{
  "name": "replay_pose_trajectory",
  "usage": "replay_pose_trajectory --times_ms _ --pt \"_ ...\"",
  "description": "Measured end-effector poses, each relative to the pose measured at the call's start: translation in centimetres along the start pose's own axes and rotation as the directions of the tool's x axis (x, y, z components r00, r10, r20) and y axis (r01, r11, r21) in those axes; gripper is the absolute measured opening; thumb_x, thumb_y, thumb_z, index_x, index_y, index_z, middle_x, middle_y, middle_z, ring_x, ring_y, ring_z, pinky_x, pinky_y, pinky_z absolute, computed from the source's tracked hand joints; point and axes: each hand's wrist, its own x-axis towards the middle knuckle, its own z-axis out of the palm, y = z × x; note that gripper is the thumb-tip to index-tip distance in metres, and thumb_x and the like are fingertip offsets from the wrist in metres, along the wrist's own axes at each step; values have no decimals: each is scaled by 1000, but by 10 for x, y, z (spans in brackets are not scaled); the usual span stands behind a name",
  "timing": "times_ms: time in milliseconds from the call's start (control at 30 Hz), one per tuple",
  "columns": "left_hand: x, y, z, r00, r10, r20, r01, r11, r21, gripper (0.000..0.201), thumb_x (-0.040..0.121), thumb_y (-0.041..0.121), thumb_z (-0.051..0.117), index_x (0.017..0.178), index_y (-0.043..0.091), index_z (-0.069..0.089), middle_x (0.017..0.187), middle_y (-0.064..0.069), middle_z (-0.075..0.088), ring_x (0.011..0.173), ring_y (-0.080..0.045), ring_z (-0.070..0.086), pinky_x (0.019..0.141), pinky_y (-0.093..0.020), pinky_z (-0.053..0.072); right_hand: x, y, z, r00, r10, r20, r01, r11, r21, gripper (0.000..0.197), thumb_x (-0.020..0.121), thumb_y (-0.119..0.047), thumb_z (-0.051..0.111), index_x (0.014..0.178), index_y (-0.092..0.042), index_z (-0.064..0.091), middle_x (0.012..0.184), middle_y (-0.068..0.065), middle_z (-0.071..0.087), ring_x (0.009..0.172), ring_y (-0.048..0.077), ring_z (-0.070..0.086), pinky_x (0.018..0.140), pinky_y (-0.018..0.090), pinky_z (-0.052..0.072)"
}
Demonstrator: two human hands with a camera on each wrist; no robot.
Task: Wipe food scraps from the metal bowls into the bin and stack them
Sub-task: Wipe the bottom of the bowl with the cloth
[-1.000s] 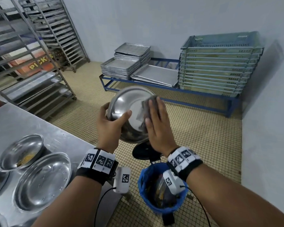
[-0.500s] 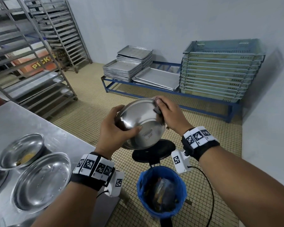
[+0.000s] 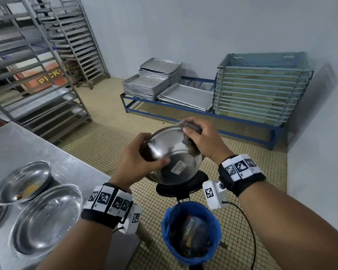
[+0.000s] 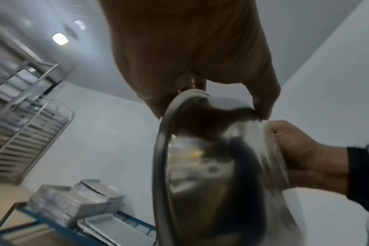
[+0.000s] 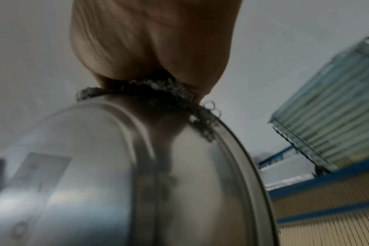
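While it is held tilted in the air above the blue-lined bin (image 3: 190, 233), the metal bowl (image 3: 174, 154) shows its polished underside, with a small label near the middle, toward the head camera. Left hand (image 3: 137, 162) grips the near-left rim, thumb lying across the outer wall and fingers curled out of sight behind it. Right hand (image 3: 205, 139) is clamped on a dark grey cloth (image 3: 191, 129), pinching it over the far rim; the right wrist view shows the fuzzy cloth (image 5: 169, 99) wedged between hand and rolled rim.

Judged from its thin wall and mirror finish, the bowl is probably light, rigid and slick, so a grip is safest at the rolled rim, with the thumb outside and fingers inside, not on the smooth curve. Being soft, the cloth will follow the curve under pressure.

Left of the bin, on the steel tabletop (image 3: 18, 145), lie a clean-looking bowl (image 3: 47, 219) and, beyond it, a bowl holding yellowish scraps (image 3: 23, 184). Directly behind the bin stands a black round stool (image 3: 180, 187). Farther off, a blue low rack (image 3: 183, 112) carries baking trays (image 3: 150, 84) and stacked plastic crates (image 3: 261, 88).
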Motion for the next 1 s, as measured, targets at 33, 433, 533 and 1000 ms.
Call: replay_pose_trajectory --times_ms 33,433,533,1000 --pt "3 2 0 999 -1 36 -1 998 62 71 55 52 93 114 30 60 107 4 72 97 -15 73 76 -44 66 0 -5 1 999 -40 23 41 998 -46 16 100 -7 61 109 -15 72 87 -11 74 70 10 73 65 24 58" --pt "2 -2 -2 992 15 -126 -17 1000 -20 61 61 12 101 106 11 60 98 -1 72 87 -12 73 66 -26 61 -5 21 -9 998 -38 -52 27 978 -205 16 104 -23 55 109 -27 69 93 -15 68 89 10 65 81 36 52" --pt "5 -1 0 998 12 -54 -11 1000 14 65 60 28 102 108 17 60 98 0 72 87 -14 73 66 -33 63 -3 10 -2 997 -61 -37 54 981 -184 18 103 -18 55 108 -25 70 88 -14 69 82 11 68 81 44 60" --pt "10 4 1 997 -50 -58 48 998 -26 69 51 36 100 105 17 60 101 -4 73 89 -21 75 66 -40 66 -8 11 0 993 -49 -103 33 988 -151 18 103 -17 55 110 -23 70 94 -7 69 82 7 68 76 35 59"
